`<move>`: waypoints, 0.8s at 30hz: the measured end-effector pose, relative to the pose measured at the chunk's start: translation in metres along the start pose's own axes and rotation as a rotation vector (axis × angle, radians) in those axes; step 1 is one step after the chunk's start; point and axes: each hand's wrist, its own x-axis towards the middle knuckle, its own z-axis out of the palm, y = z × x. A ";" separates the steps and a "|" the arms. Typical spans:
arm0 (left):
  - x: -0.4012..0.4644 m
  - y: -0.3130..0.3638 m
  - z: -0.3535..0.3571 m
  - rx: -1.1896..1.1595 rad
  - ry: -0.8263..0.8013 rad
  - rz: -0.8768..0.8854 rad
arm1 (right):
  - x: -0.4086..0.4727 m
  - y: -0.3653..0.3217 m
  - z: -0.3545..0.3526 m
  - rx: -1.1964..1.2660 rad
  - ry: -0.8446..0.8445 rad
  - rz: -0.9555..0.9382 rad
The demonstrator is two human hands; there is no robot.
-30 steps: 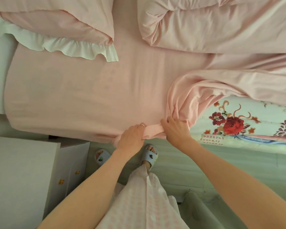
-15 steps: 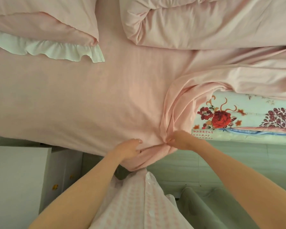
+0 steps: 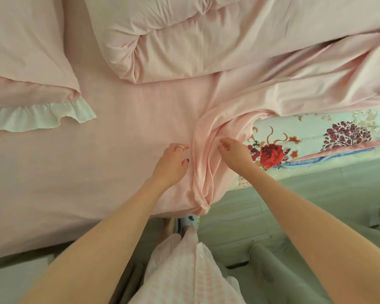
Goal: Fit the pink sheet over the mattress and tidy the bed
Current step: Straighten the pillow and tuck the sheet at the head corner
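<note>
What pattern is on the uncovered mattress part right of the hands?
Floral: red rose and dark red blossoms on a pale mattress, clearest in the head view.

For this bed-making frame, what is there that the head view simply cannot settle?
- Left hand fingertips: curled out of sight at the pink sheet, so the grip is unclear.
- Right hand: fingers bent into the bunched fold, contact hidden.
- Floral mattress: mostly under the sheet, cut off by the right edge.
- Pillow and duvet: cropped by the top and side edges.
</note>
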 end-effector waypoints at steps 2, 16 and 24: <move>0.016 0.013 0.000 -0.074 -0.028 -0.005 | 0.005 0.007 -0.006 0.189 -0.009 0.106; 0.075 0.087 0.052 -0.077 -0.172 -0.122 | 0.017 0.059 -0.033 0.932 0.009 0.513; 0.062 0.100 0.042 -0.295 -0.594 0.137 | 0.040 0.049 -0.054 0.819 0.082 0.490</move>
